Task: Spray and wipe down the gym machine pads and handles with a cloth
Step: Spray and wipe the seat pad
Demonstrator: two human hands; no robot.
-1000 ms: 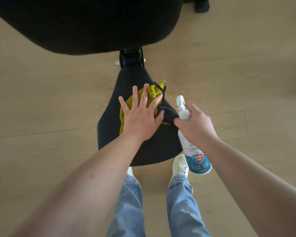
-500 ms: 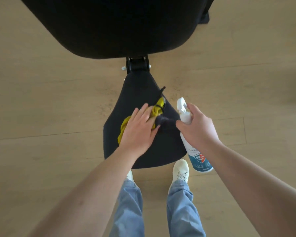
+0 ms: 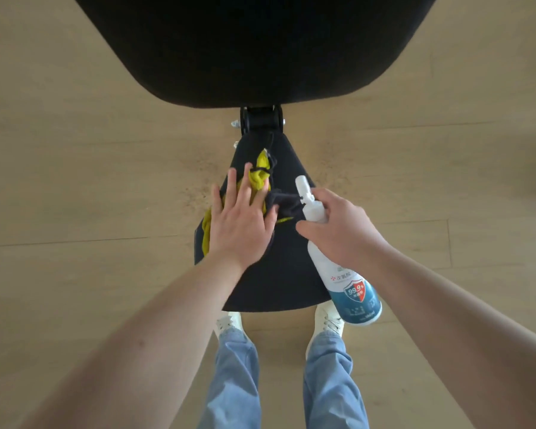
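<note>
A black wedge-shaped seat pad (image 3: 279, 274) lies below me, narrow end away. My left hand (image 3: 240, 221) presses flat, fingers straight, on a yellow and dark cloth (image 3: 259, 176) bunched on the pad's left half. Beside it, my right hand (image 3: 342, 230) grips the neck of a white spray bottle (image 3: 350, 289) with a blue label, nozzle pointing away over the pad's right edge. A large black back pad (image 3: 260, 48) fills the top of the view.
A black metal hinge bracket (image 3: 262, 119) joins the two pads. Light wooden floor (image 3: 75, 181) surrounds the machine. My white shoes (image 3: 328, 320) and blue jeans (image 3: 234, 382) stand right behind the seat pad's wide end.
My left hand has slid the cloth forward and to the left on the seat pad, fingers spreading flatter. The right hand with the bottle has stayed about where it was.
</note>
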